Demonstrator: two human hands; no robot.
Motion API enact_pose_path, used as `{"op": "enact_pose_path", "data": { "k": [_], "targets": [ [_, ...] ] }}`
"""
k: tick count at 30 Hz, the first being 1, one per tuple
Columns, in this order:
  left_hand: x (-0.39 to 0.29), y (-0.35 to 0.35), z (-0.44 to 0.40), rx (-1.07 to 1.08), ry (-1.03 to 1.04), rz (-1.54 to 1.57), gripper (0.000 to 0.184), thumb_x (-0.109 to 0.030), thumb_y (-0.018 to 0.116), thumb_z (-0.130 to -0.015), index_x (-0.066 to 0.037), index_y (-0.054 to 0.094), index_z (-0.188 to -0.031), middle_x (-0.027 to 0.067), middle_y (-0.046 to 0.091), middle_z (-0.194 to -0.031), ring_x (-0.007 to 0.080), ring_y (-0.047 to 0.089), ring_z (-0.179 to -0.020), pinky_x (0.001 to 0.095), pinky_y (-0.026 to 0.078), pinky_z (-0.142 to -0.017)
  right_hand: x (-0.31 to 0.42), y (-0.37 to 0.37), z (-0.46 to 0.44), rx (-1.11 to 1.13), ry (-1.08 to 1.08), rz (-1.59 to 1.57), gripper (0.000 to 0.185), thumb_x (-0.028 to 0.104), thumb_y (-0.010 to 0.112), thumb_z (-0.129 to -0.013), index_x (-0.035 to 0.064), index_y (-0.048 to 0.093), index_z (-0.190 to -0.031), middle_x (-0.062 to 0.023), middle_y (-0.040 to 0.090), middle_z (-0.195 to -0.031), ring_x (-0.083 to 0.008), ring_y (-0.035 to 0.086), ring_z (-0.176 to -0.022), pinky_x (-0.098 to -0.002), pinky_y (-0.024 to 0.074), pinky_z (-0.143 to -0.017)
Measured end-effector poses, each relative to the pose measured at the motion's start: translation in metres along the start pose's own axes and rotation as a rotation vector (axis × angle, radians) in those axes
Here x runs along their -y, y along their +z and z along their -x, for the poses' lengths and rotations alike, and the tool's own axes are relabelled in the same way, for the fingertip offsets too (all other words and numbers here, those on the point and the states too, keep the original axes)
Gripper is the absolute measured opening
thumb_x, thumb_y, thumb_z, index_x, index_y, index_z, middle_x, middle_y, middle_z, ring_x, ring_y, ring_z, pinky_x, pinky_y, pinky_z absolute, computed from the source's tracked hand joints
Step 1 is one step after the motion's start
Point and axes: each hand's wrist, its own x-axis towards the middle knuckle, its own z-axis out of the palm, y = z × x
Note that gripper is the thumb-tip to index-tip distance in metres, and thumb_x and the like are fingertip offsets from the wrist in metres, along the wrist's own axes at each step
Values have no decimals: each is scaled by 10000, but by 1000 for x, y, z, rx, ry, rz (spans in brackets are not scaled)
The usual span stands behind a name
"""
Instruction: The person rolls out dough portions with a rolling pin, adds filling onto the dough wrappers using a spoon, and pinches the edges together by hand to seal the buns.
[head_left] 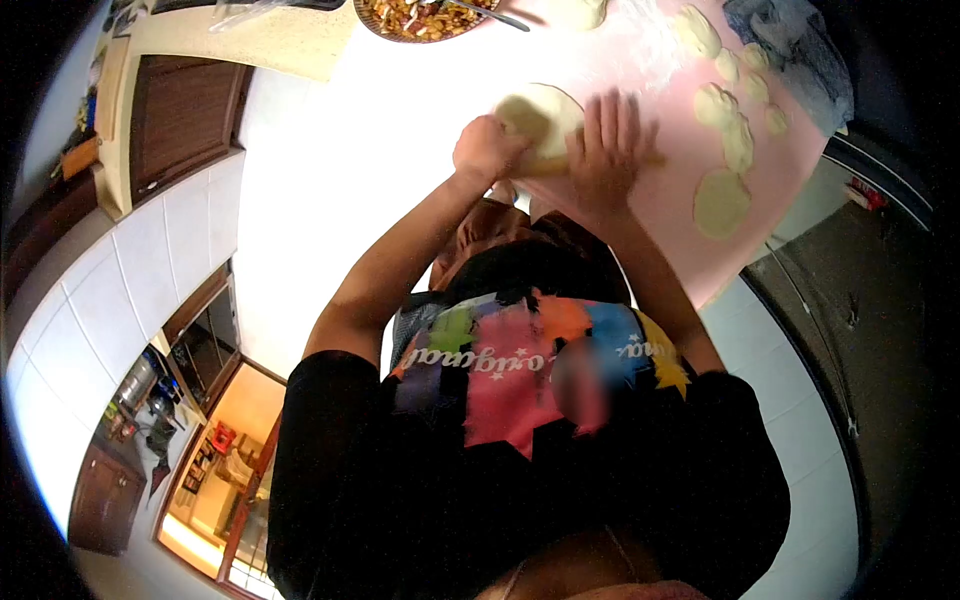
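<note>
A flattened round of pale dough [548,108] lies on the pink work surface [672,232] in front of me. Across its near edge is a light wooden rolling pin [546,168], partly covered by my hands. My left hand [490,148] is closed around the pin's left part, fingers curled. Over the right part lies my right hand [606,146], its fingers stretched out and slightly blurred, palm against the pin. To the right of this hand rests another flattened dough piece [722,203].
Several dough lumps [737,142] lie along the right side, near a crumpled clear plastic bag [795,60]. A patterned dish [372,22] of chopped filling with a spoon [500,17] stands at the far edge. Another dough piece [578,12] is beside it.
</note>
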Motion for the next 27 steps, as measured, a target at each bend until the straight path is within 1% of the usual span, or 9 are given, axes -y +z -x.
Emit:
{"op": "enact_pose_path", "data": {
  "k": [3, 5, 8, 12, 15, 18, 20, 22, 27],
  "targets": [
    [-21, 1, -16, -405, 88, -55, 476, -464, 661, -789, -6, 676, -917, 203, 677, -807, 304, 680, -770, 394, 525, -745, -4, 20, -79, 0, 25, 159, 552, 431, 385, -981, 60, 445, -1387, -134, 327, -1506, -309, 206, -1426, -519, 96, -1146],
    [-29, -7, -20, -345, 16, -14, 458, -423, 689, -758, -33, 663, -999, 178, 679, -918, 295, 669, -863, 384, 525, -785, -8, 22, -80, 59, 30, 240, 602, 490, 346, -976, 78, 417, -1408, -106, 301, -1524, -273, 162, -1441, -522, 65, -1158],
    [-34, -21, -25, -257, -19, 72, 509, -376, 730, -724, -55, 654, -1111, 142, 681, -1050, 278, 658, -968, 366, 522, -840, -5, 2, 4, 93, -159, 19, 567, 437, 458, -950, 46, 452, -1360, -148, 396, -1451, -305, 280, -1391, -569, 115, -1139],
    [-24, -15, -25, -83, -66, 207, 377, -251, 722, -735, -74, 684, -1066, 123, 677, -1062, 269, 656, -958, 357, 513, -853, -40, -18, 82, 225, -246, -176, 456, 301, 650, -809, 94, 551, -1203, -144, 490, -1272, -357, 457, -1181, -549, 316, -1015],
    [-17, -2, -18, -372, 344, 106, 311, -271, 683, -764, -56, 671, -989, 169, 665, -895, 313, 653, -845, 394, 512, -799, -96, -19, 92, 206, -174, -105, 442, 214, 647, -803, 106, 549, -1220, -130, 497, -1244, -348, 465, -1155, -535, 326, -990],
    [-16, 4, -12, -379, 439, 192, 317, -261, 677, -762, -52, 647, -999, 173, 654, -837, 341, 643, -792, 414, 511, -777, -103, -49, 70, 169, -143, -25, 434, 144, 625, -823, 100, 541, -1247, -121, 504, -1216, -330, 464, -1146, -521, 333, -977],
    [-16, 0, -14, -320, 394, 219, 306, -175, 688, -762, -25, 613, -1018, 142, 660, -815, 274, 645, -721, 366, 520, -705, -95, -54, 63, 172, -159, 3, 433, 146, 624, -825, 93, 539, -1247, -119, 508, -1198, -328, 465, -1137, -514, 348, -965],
    [-20, -4, -10, -146, 268, 733, 255, -78, 671, -793, 2, 583, -1018, 99, 656, -792, 174, 623, -685, 295, 506, -640, -77, -39, 64, 127, -98, 3, 447, 165, 633, -830, 92, 530, -1259, -124, 501, -1209, -334, 458, -1145, -511, 356, -964],
    [-39, -22, 4, -109, 354, 903, 249, -18, 644, -854, 21, 563, -1086, 79, 656, -859, 129, 619, -747, 258, 506, -673, -58, -27, 49, 317, -147, -132, 489, 222, 642, -837, 53, 506, -1275, -158, 470, -1274, -350, 448, -1157, -482, 359, -978]
  ]
}}
